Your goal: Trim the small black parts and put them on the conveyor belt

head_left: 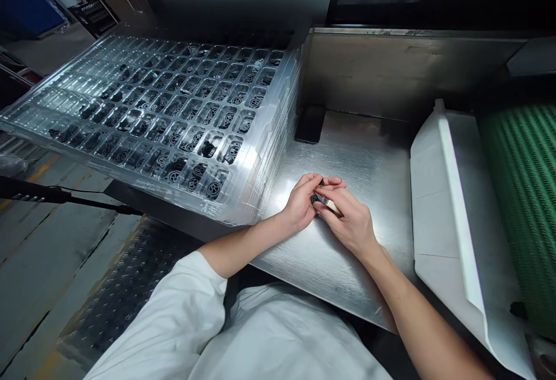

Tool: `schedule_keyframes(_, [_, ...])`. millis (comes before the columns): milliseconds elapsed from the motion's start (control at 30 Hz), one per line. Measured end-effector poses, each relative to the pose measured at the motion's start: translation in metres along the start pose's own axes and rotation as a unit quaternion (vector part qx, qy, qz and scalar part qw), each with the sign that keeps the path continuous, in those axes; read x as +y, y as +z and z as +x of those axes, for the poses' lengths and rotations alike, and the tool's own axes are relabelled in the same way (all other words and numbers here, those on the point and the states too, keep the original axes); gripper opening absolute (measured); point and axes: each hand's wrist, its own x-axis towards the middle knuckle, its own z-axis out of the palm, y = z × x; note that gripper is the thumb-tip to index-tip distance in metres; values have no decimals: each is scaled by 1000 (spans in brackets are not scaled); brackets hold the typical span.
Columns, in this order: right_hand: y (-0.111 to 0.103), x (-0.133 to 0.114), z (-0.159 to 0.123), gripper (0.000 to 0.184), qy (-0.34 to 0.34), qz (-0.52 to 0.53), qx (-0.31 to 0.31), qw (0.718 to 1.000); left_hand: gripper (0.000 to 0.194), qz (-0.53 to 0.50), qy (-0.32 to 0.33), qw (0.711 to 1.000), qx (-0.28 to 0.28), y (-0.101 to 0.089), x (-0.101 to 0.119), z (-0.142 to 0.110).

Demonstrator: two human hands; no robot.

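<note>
The left hand [302, 201] and right hand [351, 218] meet above the near left part of the metal worktop [369, 157], fingers drawn in close together. Between them is a small dark part [318, 199]; the left hand's fingers are narrowed around it. The right hand's fingers are curled around a slim pale piece [333, 207], whose end lies right beside the dark part. The fingers hide much of both, so their full shapes cannot be told.

Left of the hands, a stack of clear plastic trays [248, 172] rises along the worktop's left edge and reaches out past it. Many compartments of the top tray hold small black parts [214, 189], some shaped like wheels. At the worktop's far left corner, just beside the stack, lies a flat black rectangular object [310, 124]. A metal wall [369, 73] stands along the far edge. Near the right edge is a white panel [438, 194], with a green ribbed surface [523, 194] beyond it.
</note>
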Motion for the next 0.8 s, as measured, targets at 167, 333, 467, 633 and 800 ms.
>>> schedule_keyframes(167, [0,-1,0,14,2,18,-3,1000,22,-8,-12,1000,-1,-1,-2,2])
schedule_keyframes(333, [-7,-4,1,16,87,51,54,994,16,9,-11,1000,26,-4,-3,7])
schedule_keyframes(467, [-13,1,3,24,215,82,131,964,12,76,1,997,3,-4,-2,6])
schedule_keyframes(633, [-15,9,5,31,270,161,162,935,30,127,-42,990,-43,2,1,-1])
schedule_keyframes(800, [-17,12,5,29,288,194,173,922,48,149,-40,983,-97,1,0,-3])
